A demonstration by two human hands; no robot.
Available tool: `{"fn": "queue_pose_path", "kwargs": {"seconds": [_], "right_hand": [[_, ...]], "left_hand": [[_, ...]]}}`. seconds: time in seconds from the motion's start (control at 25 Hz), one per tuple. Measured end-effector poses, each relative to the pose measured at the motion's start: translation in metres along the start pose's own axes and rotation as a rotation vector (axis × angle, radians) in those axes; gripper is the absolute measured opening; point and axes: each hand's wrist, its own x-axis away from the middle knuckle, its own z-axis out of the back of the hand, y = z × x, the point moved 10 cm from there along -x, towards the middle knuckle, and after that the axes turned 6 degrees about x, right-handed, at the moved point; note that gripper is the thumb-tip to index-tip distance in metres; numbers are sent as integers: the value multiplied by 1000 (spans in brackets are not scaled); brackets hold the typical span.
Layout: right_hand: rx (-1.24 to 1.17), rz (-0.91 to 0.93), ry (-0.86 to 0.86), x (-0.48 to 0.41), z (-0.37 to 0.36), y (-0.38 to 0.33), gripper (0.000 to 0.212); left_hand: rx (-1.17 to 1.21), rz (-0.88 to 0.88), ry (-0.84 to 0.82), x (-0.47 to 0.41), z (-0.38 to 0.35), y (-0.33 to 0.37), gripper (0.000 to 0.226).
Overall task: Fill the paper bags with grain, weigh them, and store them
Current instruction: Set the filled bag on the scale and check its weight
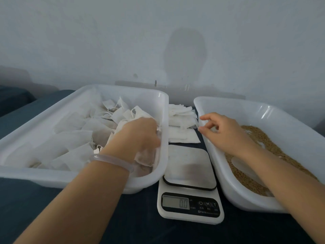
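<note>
Head view showed the scale [190,191] reading "0.0", with buttons marked "M" and "T"; smaller print was illegible. It sat on dark blue cloth [52,208] before a pale wall [158,32]. The left hand [139,136] gripped a filled bag [146,157] inside the left tub [158,106]. The right hand [223,131], fingers loosely spread and empty, hovered over the grain tub [263,110], near flat empty bags [181,124].

Dark cloth [140,217] — two tubs [52,175] [246,199], scale [190,205], empty bags [182,120]
</note>
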Motion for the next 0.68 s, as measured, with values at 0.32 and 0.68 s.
{"fn": "queue_pose_path", "kwargs": {"seconds": [0.32,0.68], "right_hand": [[527,-119,-449,-75,-80,-35,24],[515,-225,-469,-87,-138,16,25]], "left_hand": [[222,-263,426,3,42,29,27],[233,-261,440,-4,38,25,29]]}}
